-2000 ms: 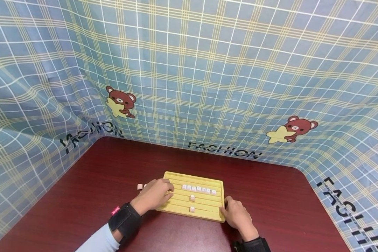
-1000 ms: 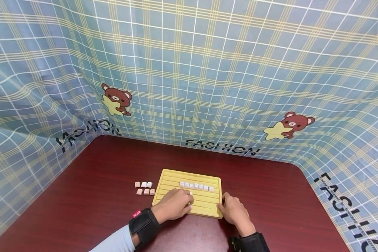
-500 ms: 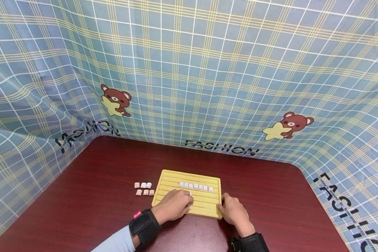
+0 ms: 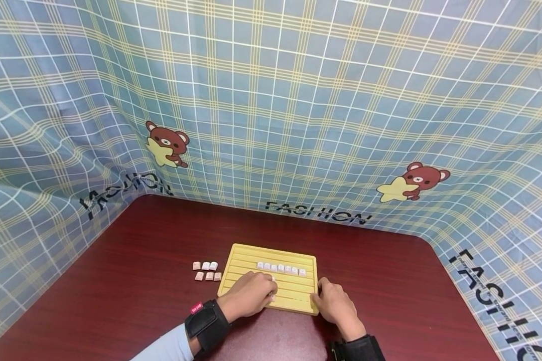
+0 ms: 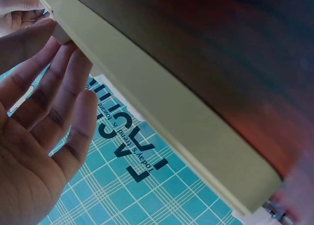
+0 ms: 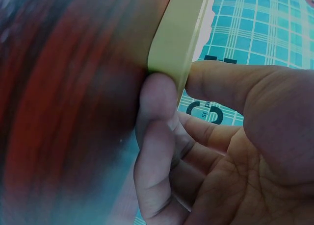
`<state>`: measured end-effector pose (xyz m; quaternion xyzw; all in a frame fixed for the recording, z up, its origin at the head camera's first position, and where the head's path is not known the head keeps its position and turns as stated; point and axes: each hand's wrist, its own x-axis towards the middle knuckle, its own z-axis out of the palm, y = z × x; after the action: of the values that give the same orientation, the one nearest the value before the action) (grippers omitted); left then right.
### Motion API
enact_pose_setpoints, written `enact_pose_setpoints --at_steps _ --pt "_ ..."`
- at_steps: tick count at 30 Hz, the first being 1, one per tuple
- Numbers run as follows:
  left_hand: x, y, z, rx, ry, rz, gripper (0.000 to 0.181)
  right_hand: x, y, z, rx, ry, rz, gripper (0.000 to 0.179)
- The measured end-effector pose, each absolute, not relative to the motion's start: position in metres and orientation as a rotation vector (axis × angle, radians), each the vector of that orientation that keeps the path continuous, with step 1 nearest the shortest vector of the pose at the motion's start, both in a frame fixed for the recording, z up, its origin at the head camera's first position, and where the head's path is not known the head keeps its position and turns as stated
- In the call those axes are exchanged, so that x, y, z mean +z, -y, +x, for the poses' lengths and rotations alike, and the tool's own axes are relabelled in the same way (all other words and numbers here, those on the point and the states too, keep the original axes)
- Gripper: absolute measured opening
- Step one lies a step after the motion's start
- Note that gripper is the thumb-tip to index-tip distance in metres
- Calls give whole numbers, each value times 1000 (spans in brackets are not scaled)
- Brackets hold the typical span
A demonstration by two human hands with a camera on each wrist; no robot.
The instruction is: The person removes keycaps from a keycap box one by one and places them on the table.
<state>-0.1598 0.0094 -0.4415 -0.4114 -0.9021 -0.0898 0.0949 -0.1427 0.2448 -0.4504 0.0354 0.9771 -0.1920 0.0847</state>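
A yellow ridged tray [image 4: 293, 292] lies on the table, with a row of several white keycaps [image 4: 281, 268] along one of its upper grooves. My left hand [image 4: 248, 295] reaches over the tray's lower middle. Its thumb and fingertips pinch a small pale keycap [image 5: 62, 35], seen in the left wrist view at the tray's edge. Bits of white show beside those fingers in the head view, mostly covered by the hand. At the lower right corner my right hand [image 4: 336, 301] grips the tray's rim, thumb on top and fingers curled against the side.
Left of the tray, several loose keycaps [image 4: 209, 276], pinkish and white, lie on the table in two short rows. The dark red table [image 4: 162, 301] is walled at the back and sides by blue checked cloth [image 4: 271, 125] with printed bears.
My left hand has moved right from the tray's left side to its lower middle, uncovering the loose keycaps, then stayed nearly still. My right hand keeps its grip on the rim.
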Motion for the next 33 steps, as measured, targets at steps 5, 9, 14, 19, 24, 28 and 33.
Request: enact_pose_setpoints --at_steps 5,9,14,19,24,28,33 --pt "-439 -7 -159 -271 2671 -1212 9 -450 -244 -143 -566 -2919 114 23" --pt "-437 -4 -159 -284 2663 -1219 13 -450 -243 -142 -566 -2912 114 22" --pt "-436 4 -161 -297 2658 -1212 6 -450 -243 -143 -571 -2890 130 23" --pt "-434 18 -165 -344 2659 -1160 3 -452 -244 -144 -570 -2893 123 22" --pt "-432 36 -171 -357 2646 -1077 6 -453 -244 -143 -575 -2887 118 23" --pt "-432 53 -174 -348 2645 -1021 6 -452 -245 -144 -571 -2883 131 23" --pt "-432 72 -174 -363 2686 -962 5 -451 -245 -144 -577 -2882 131 23"
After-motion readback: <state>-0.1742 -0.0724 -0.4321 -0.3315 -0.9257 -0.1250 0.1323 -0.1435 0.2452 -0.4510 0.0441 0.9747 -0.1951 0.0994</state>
